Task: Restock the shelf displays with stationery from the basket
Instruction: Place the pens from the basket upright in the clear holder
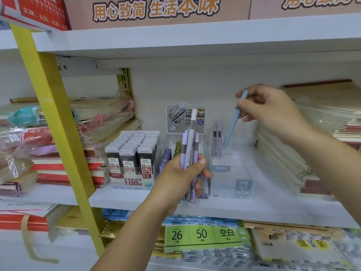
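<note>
Left hand (180, 174) round slim, seemingly matte pens (189, 146); right hand (273, 112) round blue pen (232, 127).

Your blue pen (233, 124) tilts tip-down over the clear display box (230, 184). Purple and grey pens (187, 147) bunch upright; two more pens (219, 137) stand in the box.
</note>
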